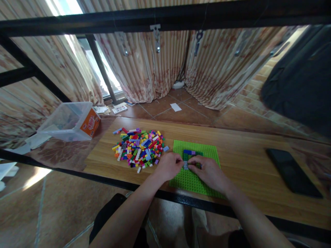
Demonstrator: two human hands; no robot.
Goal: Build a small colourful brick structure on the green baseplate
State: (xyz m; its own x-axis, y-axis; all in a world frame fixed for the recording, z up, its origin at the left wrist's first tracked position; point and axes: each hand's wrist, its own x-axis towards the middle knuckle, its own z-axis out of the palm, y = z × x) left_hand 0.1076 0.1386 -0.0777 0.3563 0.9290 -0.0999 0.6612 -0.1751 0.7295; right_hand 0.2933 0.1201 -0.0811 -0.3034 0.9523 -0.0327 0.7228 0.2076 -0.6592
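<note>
A light blue-grey toy brick (185,165) sits on the green studded baseplate (196,186), between the fingertips of both hands. My left hand (169,167) pinches at its left side with thumb and forefinger. From the right, my right hand (208,171) has its fingers closed at the brick's other side. Just behind the fingers, a blue brick (187,152) and a green brick (199,153) form part of a row on the plate, with a purple piece between them. My right hand hides part of the bricks and plate.
A heap of mixed coloured bricks (139,148) lies left of the baseplate on the wooden table (240,151). A black phone (293,172) rests at the right. Beyond the table's left end stands a clear plastic bin (64,120). A dark bar (165,17) crosses overhead.
</note>
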